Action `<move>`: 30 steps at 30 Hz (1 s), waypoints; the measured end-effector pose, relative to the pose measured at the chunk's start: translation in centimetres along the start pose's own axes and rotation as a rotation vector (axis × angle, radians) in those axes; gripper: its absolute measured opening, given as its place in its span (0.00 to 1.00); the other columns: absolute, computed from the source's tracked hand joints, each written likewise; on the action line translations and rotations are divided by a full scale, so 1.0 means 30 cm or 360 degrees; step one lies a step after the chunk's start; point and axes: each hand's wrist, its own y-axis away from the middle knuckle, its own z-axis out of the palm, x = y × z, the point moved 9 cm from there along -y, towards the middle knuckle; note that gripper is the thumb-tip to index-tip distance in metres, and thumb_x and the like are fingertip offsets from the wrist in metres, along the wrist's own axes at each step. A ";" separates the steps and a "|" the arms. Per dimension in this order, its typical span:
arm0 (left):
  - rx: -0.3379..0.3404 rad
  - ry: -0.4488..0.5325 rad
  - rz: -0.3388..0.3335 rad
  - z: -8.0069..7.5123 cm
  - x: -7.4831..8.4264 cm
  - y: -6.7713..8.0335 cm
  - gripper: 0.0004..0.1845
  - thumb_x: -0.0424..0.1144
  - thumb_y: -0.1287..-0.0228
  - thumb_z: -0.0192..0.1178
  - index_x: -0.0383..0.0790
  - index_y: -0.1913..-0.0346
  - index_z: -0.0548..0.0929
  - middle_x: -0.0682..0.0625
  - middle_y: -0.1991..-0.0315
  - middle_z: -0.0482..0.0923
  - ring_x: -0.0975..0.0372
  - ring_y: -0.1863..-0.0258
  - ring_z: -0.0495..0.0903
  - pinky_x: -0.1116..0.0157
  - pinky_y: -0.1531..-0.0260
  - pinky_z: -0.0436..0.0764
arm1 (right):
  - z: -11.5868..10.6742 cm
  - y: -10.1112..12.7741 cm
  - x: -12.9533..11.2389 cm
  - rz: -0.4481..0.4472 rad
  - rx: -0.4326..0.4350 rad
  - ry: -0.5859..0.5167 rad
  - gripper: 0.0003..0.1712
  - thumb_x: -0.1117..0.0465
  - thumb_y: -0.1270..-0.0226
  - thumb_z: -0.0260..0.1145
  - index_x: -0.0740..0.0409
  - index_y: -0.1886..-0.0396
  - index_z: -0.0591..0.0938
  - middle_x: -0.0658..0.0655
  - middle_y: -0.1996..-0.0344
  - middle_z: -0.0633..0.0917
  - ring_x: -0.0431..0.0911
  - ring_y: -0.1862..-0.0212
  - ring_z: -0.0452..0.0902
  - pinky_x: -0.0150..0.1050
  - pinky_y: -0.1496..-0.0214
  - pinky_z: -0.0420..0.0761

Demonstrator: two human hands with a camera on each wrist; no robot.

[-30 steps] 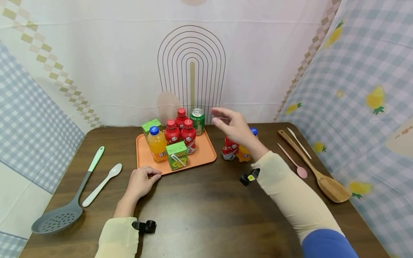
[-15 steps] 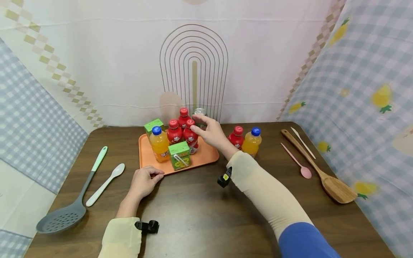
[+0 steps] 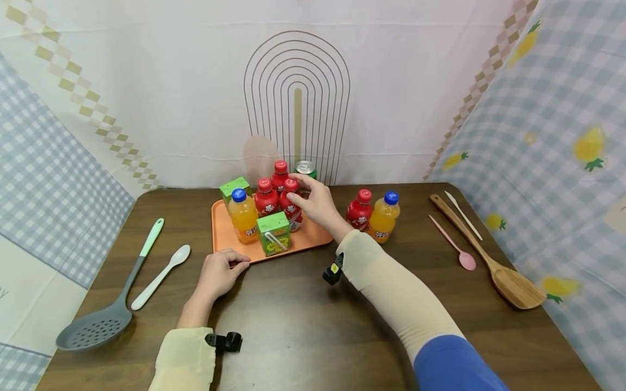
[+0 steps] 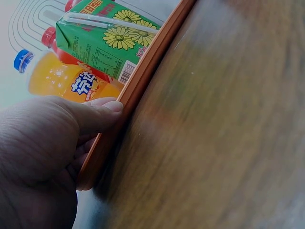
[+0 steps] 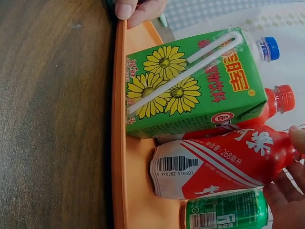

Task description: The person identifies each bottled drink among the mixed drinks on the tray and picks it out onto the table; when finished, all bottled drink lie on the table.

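Note:
An orange tray (image 3: 315, 237) on the brown table holds two green juice cartons, an orange bottle (image 3: 244, 217), three red bottles and a green can (image 3: 305, 167). My right hand (image 3: 305, 195) reaches over the tray's right side, its thumb and fingers curled around the neck of the front red bottle (image 3: 292, 206). In the right wrist view that bottle (image 5: 224, 160) stands between the near carton (image 5: 190, 86) and the can (image 5: 224, 214). My left hand (image 3: 220, 271) pinches the tray's front rim (image 4: 143, 81), thumb on top.
A red bottle (image 3: 360, 209) and an orange bottle (image 3: 383, 217) stand on the table right of the tray. Further right lie a wooden spatula (image 3: 494, 260), a pink spoon (image 3: 457, 251) and a thin white spoon (image 3: 464, 216). On the left lie a grey slotted ladle (image 3: 105, 309) and a white spoon (image 3: 161, 277).
My right hand has moved left from above the two loose bottles to the tray and closed on the front red bottle. The left hand has stayed on the rim.

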 end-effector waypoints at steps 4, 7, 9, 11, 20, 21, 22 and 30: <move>-0.0006 -0.0010 -0.0012 -0.001 -0.002 0.001 0.02 0.37 0.41 0.69 0.44 0.66 0.90 0.55 0.68 0.84 0.58 0.64 0.81 0.55 0.58 0.78 | 0.000 0.000 -0.005 -0.0030 0.0036 0.0042 0.25 0.61 0.36 0.68 0.51 0.38 0.76 0.52 0.49 0.83 0.41 0.50 0.79 0.37 0.49 0.78; -0.0003 -0.0009 -0.0012 -0.002 -0.001 0.002 0.02 0.37 0.41 0.69 0.44 0.66 0.90 0.54 0.68 0.84 0.58 0.63 0.81 0.55 0.58 0.77 | 0.000 0.000 -0.011 -0.0051 0.0059 0.0059 0.25 0.61 0.35 0.68 0.51 0.39 0.77 0.52 0.50 0.83 0.40 0.50 0.79 0.36 0.50 0.78; -0.0002 -0.0007 -0.0010 -0.002 0.000 0.001 0.02 0.37 0.41 0.69 0.44 0.66 0.90 0.54 0.68 0.84 0.58 0.63 0.81 0.55 0.58 0.77 | -0.002 0.000 -0.014 -0.0060 0.0073 0.0064 0.24 0.61 0.35 0.68 0.51 0.39 0.77 0.52 0.50 0.84 0.41 0.50 0.79 0.36 0.50 0.78; 0.0000 -0.0004 -0.0009 -0.002 0.000 0.001 0.02 0.38 0.41 0.69 0.44 0.66 0.90 0.55 0.68 0.84 0.58 0.63 0.81 0.55 0.58 0.77 | -0.003 0.002 -0.017 -0.0069 0.0083 0.0063 0.24 0.62 0.35 0.68 0.52 0.39 0.77 0.52 0.50 0.84 0.41 0.50 0.79 0.37 0.49 0.78; -0.0012 0.0006 -0.0037 0.003 -0.003 0.000 0.02 0.38 0.41 0.68 0.45 0.66 0.90 0.55 0.68 0.84 0.58 0.63 0.80 0.56 0.58 0.77 | -0.016 0.011 -0.024 -0.0071 0.0087 0.0055 0.24 0.64 0.36 0.67 0.54 0.39 0.77 0.53 0.48 0.83 0.40 0.48 0.78 0.38 0.48 0.78; -0.0014 0.0007 -0.0039 0.003 -0.003 0.000 0.02 0.38 0.41 0.68 0.45 0.66 0.90 0.55 0.67 0.84 0.58 0.63 0.80 0.55 0.58 0.77 | -0.020 0.014 -0.026 -0.0073 0.0088 0.0053 0.24 0.64 0.36 0.68 0.54 0.39 0.77 0.53 0.48 0.83 0.40 0.48 0.78 0.39 0.48 0.79; -0.0015 0.0007 -0.0038 0.003 -0.002 -0.001 0.02 0.37 0.41 0.68 0.45 0.66 0.90 0.55 0.67 0.84 0.58 0.63 0.80 0.55 0.58 0.77 | -0.026 0.017 -0.028 -0.0075 0.0095 0.0051 0.24 0.64 0.36 0.68 0.54 0.40 0.77 0.54 0.49 0.83 0.40 0.48 0.79 0.39 0.48 0.79; -0.0012 0.0008 -0.0024 -0.003 0.002 0.000 0.02 0.37 0.41 0.68 0.45 0.66 0.90 0.55 0.67 0.84 0.58 0.63 0.81 0.55 0.58 0.77 | -0.098 0.056 -0.057 -0.0107 0.0189 0.0019 0.25 0.65 0.38 0.69 0.55 0.40 0.78 0.55 0.48 0.83 0.40 0.47 0.79 0.35 0.49 0.79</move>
